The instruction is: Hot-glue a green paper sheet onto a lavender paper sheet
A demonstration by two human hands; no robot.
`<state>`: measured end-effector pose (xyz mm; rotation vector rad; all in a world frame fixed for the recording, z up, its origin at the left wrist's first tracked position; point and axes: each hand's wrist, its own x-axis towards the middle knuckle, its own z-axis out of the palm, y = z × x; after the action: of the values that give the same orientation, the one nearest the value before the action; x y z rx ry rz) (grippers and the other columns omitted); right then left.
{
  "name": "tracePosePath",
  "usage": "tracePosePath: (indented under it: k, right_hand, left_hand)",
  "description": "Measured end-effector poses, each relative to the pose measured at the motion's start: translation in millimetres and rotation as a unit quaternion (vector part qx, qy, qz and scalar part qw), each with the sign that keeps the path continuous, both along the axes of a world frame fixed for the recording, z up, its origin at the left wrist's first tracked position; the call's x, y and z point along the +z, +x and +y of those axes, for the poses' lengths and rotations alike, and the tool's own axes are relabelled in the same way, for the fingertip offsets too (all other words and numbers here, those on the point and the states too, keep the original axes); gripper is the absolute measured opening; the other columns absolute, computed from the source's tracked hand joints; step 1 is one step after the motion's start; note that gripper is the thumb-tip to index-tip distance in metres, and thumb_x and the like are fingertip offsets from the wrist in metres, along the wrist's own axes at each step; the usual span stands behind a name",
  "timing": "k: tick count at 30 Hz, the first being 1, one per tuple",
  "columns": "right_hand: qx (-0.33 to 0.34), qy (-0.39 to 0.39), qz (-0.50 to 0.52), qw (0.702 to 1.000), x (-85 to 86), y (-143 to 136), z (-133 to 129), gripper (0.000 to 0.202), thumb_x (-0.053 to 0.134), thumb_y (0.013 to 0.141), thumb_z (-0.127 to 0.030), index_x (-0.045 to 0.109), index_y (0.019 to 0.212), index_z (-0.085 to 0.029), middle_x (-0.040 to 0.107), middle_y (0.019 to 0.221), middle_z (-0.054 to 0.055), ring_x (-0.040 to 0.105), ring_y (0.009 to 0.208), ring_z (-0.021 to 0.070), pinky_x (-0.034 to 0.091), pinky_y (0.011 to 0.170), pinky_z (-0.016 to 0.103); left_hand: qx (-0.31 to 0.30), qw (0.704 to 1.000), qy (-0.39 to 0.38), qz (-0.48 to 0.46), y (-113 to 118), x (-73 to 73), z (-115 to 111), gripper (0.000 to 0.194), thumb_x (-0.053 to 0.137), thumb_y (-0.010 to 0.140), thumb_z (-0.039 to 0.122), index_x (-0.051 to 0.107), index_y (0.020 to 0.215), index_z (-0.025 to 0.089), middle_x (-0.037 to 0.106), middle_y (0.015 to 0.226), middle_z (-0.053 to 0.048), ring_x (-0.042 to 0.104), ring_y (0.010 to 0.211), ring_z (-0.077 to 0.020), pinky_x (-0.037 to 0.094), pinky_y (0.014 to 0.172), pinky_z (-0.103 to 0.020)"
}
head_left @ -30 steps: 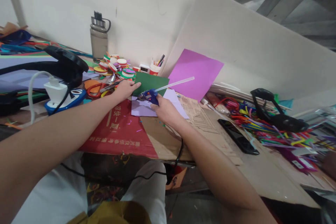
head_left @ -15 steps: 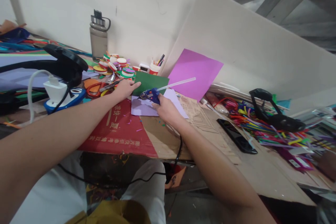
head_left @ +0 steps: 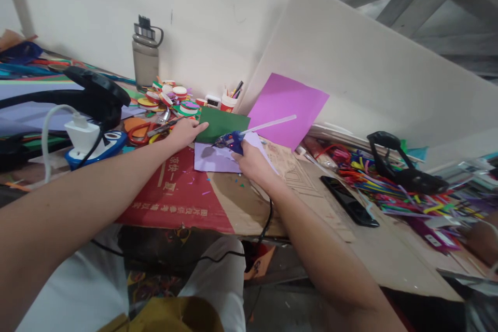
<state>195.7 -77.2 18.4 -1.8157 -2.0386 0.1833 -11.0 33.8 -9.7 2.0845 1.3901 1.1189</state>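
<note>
My right hand [head_left: 251, 158] is closed round a blue glue gun [head_left: 232, 141] with a long clear glue stick [head_left: 272, 123] poking out of its back. The gun's nozzle is over the lavender paper [head_left: 212, 161], near the lower edge of a dark green paper [head_left: 223, 123]. At that green sheet's left edge rests my left hand [head_left: 187, 132], its thumb on the paper; its other fingers are partly hidden. Both sheets lie on red and brown cardboard [head_left: 182, 207].
Scissors [head_left: 138, 132] and ribbon spools [head_left: 180, 93] are beyond my left hand. A bottle [head_left: 146, 57] stands behind. Purple paper [head_left: 288, 109] leans on a white board. To the right are a phone [head_left: 350, 201] and colourful pipe cleaners [head_left: 373, 181].
My right hand and the glue gun have shifted slightly to the right along the green sheet's lower edge. My left hand has stayed in place.
</note>
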Motion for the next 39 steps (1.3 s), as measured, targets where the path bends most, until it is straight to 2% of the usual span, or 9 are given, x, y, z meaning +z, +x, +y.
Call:
tracePosePath:
  k: [3, 11, 19, 27, 34, 39]
  right_hand:
    - [-0.005, -0.002, -0.007, 1.000, 0.0, 0.8, 1.1, 0.028, 0.051, 0.088, -0.027, 0.057, 0.114, -0.018, 0.067, 0.113, 0.015, 0.062, 0.107, 0.0267, 0.045, 0.085, 0.033]
    - [-0.085, 0.003, -0.097, 0.992, 5.7, 24.3, -0.1, 0.030, 0.050, 0.088, -0.027, 0.057, 0.115, -0.015, 0.069, 0.102, 0.017, 0.065, 0.096, 0.0287, 0.045, 0.077, 0.033]
    - [-0.066, -0.010, -0.098, 0.993, 5.9, 16.3, -3.6, 0.031, 0.047, 0.089, -0.028, 0.055, 0.117, -0.014, 0.069, 0.102, 0.017, 0.065, 0.095, 0.0293, 0.045, 0.075, 0.035]
    - [-0.118, -0.009, -0.126, 0.985, 22.4, 27.2, -8.7, 0.030, 0.051, 0.087, -0.029, 0.061, 0.112, -0.015, 0.069, 0.105, 0.018, 0.065, 0.097, 0.0308, 0.045, 0.077, 0.036]
    - [-0.066, -0.038, -0.092, 0.993, 18.8, 26.2, -4.9, 0.033, 0.049, 0.088, -0.031, 0.059, 0.115, -0.015, 0.068, 0.110, 0.016, 0.064, 0.100, 0.0286, 0.045, 0.077, 0.033]
    - [-0.101, -0.009, -0.101, 0.990, 26.3, 24.9, -11.5, 0.029, 0.053, 0.086, -0.032, 0.062, 0.108, -0.016, 0.069, 0.105, 0.017, 0.064, 0.097, 0.0302, 0.045, 0.074, 0.034]
  left_hand:
    - [-0.001, 1.000, -0.001, 0.000, 0.0, 0.1, 0.1, 0.046, 0.051, 0.082, 0.050, 0.043, 0.048, 0.020, 0.039, 0.044, 0.003, 0.036, 0.048, -0.0129, 0.024, 0.050, -0.028]
    - [0.001, 1.000, -0.001, -0.001, -0.2, 3.5, -2.5, 0.049, 0.053, 0.083, 0.045, 0.029, 0.046, 0.021, 0.027, 0.042, 0.005, 0.030, 0.046, -0.0118, 0.021, 0.050, -0.029]
    - [0.013, 1.000, 0.000, 0.006, 0.5, 3.3, -1.1, 0.051, 0.054, 0.082, 0.045, 0.029, 0.045, 0.021, 0.027, 0.041, 0.004, 0.031, 0.046, -0.0127, 0.021, 0.050, -0.030]
    - [0.015, 1.000, -0.004, 0.015, -0.3, 3.9, -0.7, 0.052, 0.054, 0.083, 0.045, 0.028, 0.045, 0.021, 0.028, 0.041, 0.004, 0.032, 0.047, -0.0129, 0.021, 0.052, -0.030]
    - [0.012, 1.000, 0.004, 0.015, 0.7, 4.2, -0.1, 0.051, 0.054, 0.083, 0.044, 0.033, 0.044, 0.021, 0.031, 0.041, 0.004, 0.033, 0.046, -0.0126, 0.022, 0.052, -0.029]
    - [0.022, 1.000, 0.004, 0.020, 1.5, 7.3, -2.4, 0.054, 0.056, 0.082, 0.042, 0.027, 0.042, 0.021, 0.028, 0.040, 0.004, 0.031, 0.046, -0.0123, 0.022, 0.052, -0.029]
